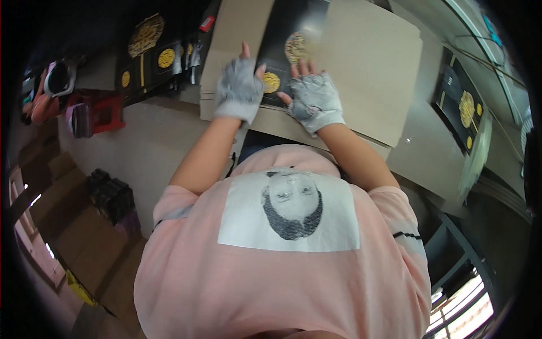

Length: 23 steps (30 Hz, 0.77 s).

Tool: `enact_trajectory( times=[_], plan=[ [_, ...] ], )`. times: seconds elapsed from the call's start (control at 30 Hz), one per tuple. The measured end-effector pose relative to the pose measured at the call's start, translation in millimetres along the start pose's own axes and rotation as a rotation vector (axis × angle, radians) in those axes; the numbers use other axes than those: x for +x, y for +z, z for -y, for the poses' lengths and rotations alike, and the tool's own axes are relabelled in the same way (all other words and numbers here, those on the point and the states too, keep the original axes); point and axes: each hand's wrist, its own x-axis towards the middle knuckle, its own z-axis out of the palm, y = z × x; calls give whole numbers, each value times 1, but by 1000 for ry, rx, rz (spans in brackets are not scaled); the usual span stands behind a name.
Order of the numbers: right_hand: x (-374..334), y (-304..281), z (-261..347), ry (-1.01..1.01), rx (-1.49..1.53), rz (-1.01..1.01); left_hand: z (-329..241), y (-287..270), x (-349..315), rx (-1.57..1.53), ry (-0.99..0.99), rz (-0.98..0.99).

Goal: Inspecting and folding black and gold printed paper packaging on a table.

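A black printed sheet (pixel 279 53) with gold round emblems lies on a stack of large beige boards (pixel 370 62). My right hand (pixel 314 100), in a grey fingerless glove, rests over the sheet's right edge with its fingers spread, pointing away from me. At the sheet's left edge is my left hand (pixel 240 85), gloved the same way. One of its fingers stretches forward and the thumb points toward the sheet, while its other fingers are mostly hidden. Neither hand shows anything gripped in it.
More black pieces with gold emblems (pixel 145 37) lie at the far left, near a small red object (pixel 207 24). Another black printed panel (pixel 460 107) is at the right. A red plastic stool (pixel 108 113) stands to the left, with a stack of black items (pixel 112 198) lower down.
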Motion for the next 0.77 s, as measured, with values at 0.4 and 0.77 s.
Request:
enact_trajectory(
  times=[0.4,0.77],
  plan=[
    [-77,43,-120,892,113,-464,84,102,107,-621,-140,-126],
    [-101,37,-220,1229,959,-210,101,100,109,-340,-160,-98]
  ],
)
